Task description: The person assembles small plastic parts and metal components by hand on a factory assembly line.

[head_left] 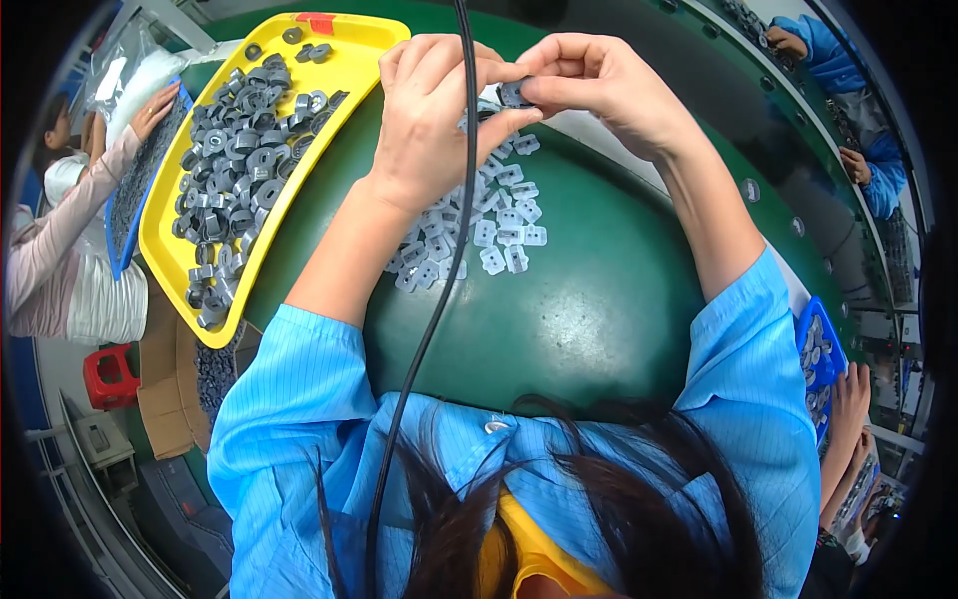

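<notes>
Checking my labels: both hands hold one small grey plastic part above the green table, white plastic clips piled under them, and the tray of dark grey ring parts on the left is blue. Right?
Not quite: the tray of dark grey ring parts is yellow, not blue, as the head view shows. The rest stands: the left hand and right hand pinch one small grey plastic part above the green table, with white plastic clips piled beneath.

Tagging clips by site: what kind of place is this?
Likely a factory assembly line: a yellow tray heaped with small grey parts, a long green workbench, and co-workers in blue smocks alongside.
</notes>
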Available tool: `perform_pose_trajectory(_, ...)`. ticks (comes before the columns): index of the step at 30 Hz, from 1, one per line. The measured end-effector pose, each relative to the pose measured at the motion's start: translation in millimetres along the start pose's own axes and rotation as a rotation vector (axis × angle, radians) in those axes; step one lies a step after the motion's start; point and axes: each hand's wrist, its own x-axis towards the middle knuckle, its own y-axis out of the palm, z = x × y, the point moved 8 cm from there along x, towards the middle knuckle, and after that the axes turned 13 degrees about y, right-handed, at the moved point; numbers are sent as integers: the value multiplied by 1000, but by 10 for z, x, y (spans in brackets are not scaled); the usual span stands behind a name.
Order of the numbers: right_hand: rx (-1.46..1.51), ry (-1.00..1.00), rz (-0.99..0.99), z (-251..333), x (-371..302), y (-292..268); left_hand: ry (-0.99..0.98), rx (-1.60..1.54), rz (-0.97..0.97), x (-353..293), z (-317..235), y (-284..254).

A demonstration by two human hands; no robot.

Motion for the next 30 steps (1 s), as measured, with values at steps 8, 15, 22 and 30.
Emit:
perform_pose_trajectory(8, 626, 49, 314, -127, 65, 76, -210, -460, -22, -11, 74, 68)
perform_pose_trajectory(15, -440, 35, -539, -693, 233, -719, -444, -549, 560, -485, 256, 375)
perform_pose_trajectory(22, -634, -33, -285, -68, -49, -121, -835, -651, 383, -606, 473, 457)
perform_pose_trajectory(30, -758, 112, 6, -246, 48, 92, -710, -385, 212, -452, 484, 367)
